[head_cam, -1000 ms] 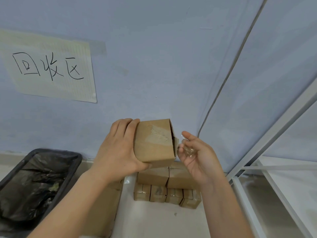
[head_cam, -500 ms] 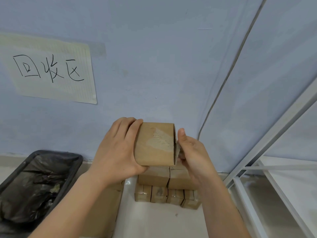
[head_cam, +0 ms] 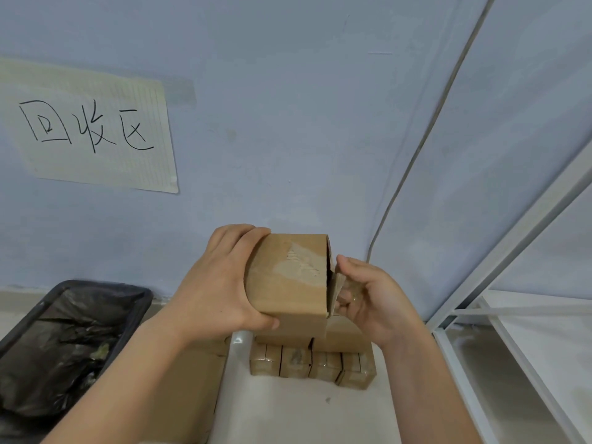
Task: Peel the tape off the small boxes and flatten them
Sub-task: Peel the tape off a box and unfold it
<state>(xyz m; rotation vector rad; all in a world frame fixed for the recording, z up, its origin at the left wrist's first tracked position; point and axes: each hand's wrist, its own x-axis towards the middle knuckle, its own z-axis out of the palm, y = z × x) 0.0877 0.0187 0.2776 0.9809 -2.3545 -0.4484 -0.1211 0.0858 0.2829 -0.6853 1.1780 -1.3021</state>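
The far side of the scene is a pale blue wall (head_cam: 304, 107). A sheet of lined paper (head_cam: 93, 129) with handwritten characters is fixed to the wall at the left. A white metal frame (head_cam: 512, 251) runs diagonally down the right side.

At the near left stands a black bin (head_cam: 67, 341) lined with a dark bag. Just right of the bin lies a large brown cardboard piece (head_cam: 192, 389), partly hidden by the left forearm.

On the pale floor (head_cam: 288, 411) at centre sits a stack of small boxes (head_cam: 312, 360). The lower row shows several narrow, tape-wrapped faces side by side; two larger boxes rest on top of that row.

The small box (head_cam: 288, 277) being worked on is held in the air above the stack, between the two hands. A patch of torn, whitish tape residue (head_cam: 301, 265) marks its upper face. Its right end stands slightly open, with a dark gap along the edge.

The left hand (head_cam: 217, 283) grips the left end of the box: fingers curl over the top far edge, thumb presses underneath.

The right hand (head_cam: 368, 293) is at the right end of the box, fingers curled. It pinches a strip of clear tape (head_cam: 347, 288) just beside the end flap (head_cam: 334, 291), which angles outward from the box.
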